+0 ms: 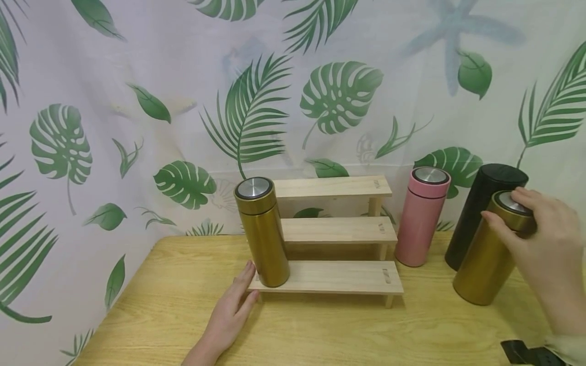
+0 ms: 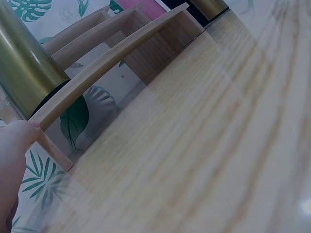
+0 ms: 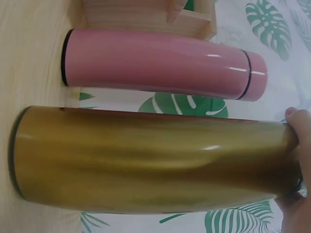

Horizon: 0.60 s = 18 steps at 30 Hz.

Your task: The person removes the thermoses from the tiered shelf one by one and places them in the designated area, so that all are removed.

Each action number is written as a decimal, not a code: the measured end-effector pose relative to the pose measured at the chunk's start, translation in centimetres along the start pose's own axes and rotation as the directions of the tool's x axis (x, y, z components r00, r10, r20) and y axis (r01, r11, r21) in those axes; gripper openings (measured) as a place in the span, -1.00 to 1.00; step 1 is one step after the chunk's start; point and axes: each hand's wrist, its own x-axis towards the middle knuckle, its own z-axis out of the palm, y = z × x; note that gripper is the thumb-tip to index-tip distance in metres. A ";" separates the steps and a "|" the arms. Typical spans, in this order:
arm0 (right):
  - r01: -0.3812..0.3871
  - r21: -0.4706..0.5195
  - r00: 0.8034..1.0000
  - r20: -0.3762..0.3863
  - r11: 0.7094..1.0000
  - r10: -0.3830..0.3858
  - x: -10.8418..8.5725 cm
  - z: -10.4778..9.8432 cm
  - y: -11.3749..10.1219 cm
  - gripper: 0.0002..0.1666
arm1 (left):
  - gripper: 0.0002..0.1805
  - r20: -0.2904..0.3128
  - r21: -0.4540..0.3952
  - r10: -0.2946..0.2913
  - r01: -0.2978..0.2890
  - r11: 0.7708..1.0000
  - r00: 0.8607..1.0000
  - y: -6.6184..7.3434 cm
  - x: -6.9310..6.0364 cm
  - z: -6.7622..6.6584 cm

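Bottle, R-side gold one: top held in R hand's grip; L hand, fingers loose, touches rack. Prob. pick-up step; next needs firm, straight lift.

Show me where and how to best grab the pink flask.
Best, probably, to grip the pink flask around its upper body, below the lid, from the front: it stands upright, round-sided, between the wooden rack and the black flask.
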 end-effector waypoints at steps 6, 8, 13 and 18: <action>-0.002 -0.001 1.000 0.011 1.000 0.002 -0.1 0.1 -0.1 0.12 | -0.41 0.010 -0.005 -0.009 0.009 1.000 1.000 0.1 0.0 -0.1; 0.000 -0.002 1.000 0.011 1.000 0.000 -0.1 0.1 -0.1 0.12 | -0.41 0.011 -0.004 -0.010 0.010 1.000 1.000 0.2 0.0 -0.1; 0.004 0.001 1.000 -0.002 1.000 -0.004 -0.3 0.3 0.2 0.12 | -0.41 0.010 0.004 -0.007 0.007 1.000 1.000 0.3 0.0 -0.1; -0.003 -0.008 1.000 0.010 1.000 0.003 -0.4 0.3 0.2 0.11 | -0.41 0.010 0.009 -0.009 0.009 1.000 1.000 0.2 0.0 0.0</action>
